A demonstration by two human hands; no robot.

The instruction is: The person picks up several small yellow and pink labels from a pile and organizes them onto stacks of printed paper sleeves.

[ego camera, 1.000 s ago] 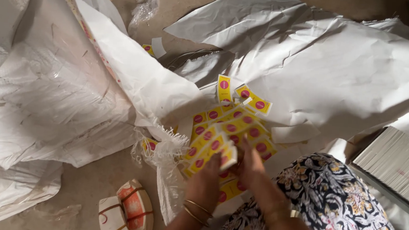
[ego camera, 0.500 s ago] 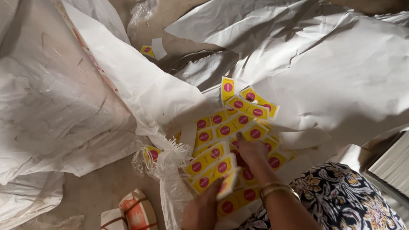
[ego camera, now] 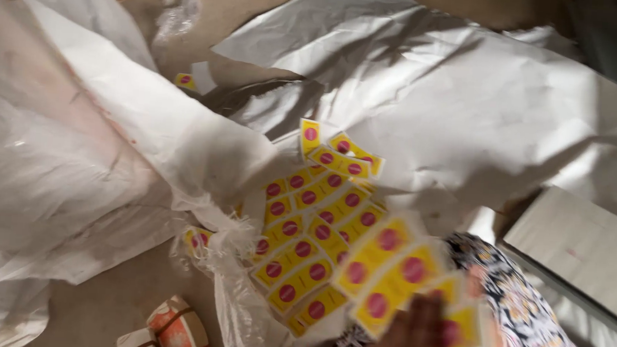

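White sheets: big crumpled sheets of white paper or sacking fill the upper right and the whole left of the frame, with bare brown floor showing at lower left and top centre.

Flat slab: a pale flat board or box lies at the right edge, just beside my patterned lap.

My clothing: dark floral cloth covers the lower right corner.

Packet pile: a heap of yellow packets with red round marks lies in the centre of the frame on the white sheet, beside a torn clear plastic bag.

What changed: half a second ago my hands were down among the packets; now a fanned bunch of packets is lifted off the heap, close to the camera and blurred by motion. I judge that a handful has been gathered and is coming away from the pile.

My right hand: my right hand, lower right, grips the lifted bunch from the right side, fingers closed on it.

My left hand: my left hand, bottom centre, is under the same bunch; it is too blurred to tell whether it is clasped or only supporting.

Small things: an orange and white roll of tape sits at the bottom left centre; one stray packet lies at upper left.
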